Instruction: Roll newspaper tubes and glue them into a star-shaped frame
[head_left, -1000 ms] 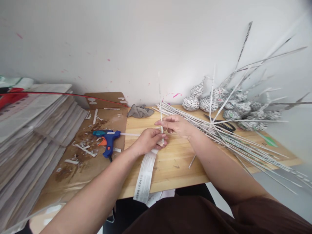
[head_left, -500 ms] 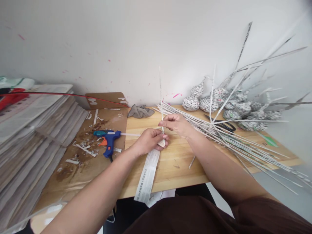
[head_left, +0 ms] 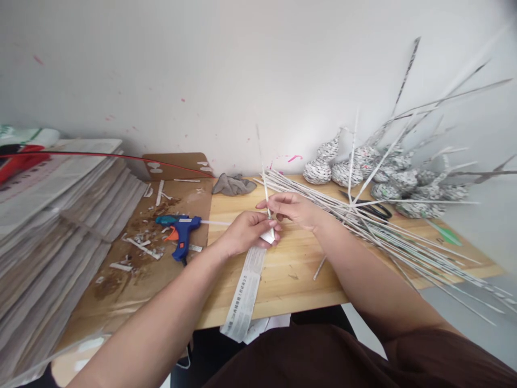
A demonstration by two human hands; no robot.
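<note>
My left hand [head_left: 249, 233] is closed on the upper end of a newspaper strip [head_left: 244, 293], near the base of a thin upright paper stick [head_left: 264, 183]. The printed strip trails from beneath that hand over the table's front edge. My right hand [head_left: 294, 209] has its fingers bent around the stick just above the left hand's fingertips. The stick's lower end meets a folded white corner of the strip, and its tip leans slightly left. How tightly the right fingers press is partly hidden.
A blue glue gun [head_left: 183, 234] lies on stained cardboard among paper scraps. Stacked newspapers [head_left: 76, 215] rise at left. A grey cloth [head_left: 233, 185] sits by the wall. At right are many paper sticks [head_left: 388, 237], black scissors [head_left: 375, 208] and woven paper gourds [head_left: 317, 171].
The upright stick has tilted left and sits a little lower. My right fingers have shifted slightly left and down along it, curling closer to my left hand.
</note>
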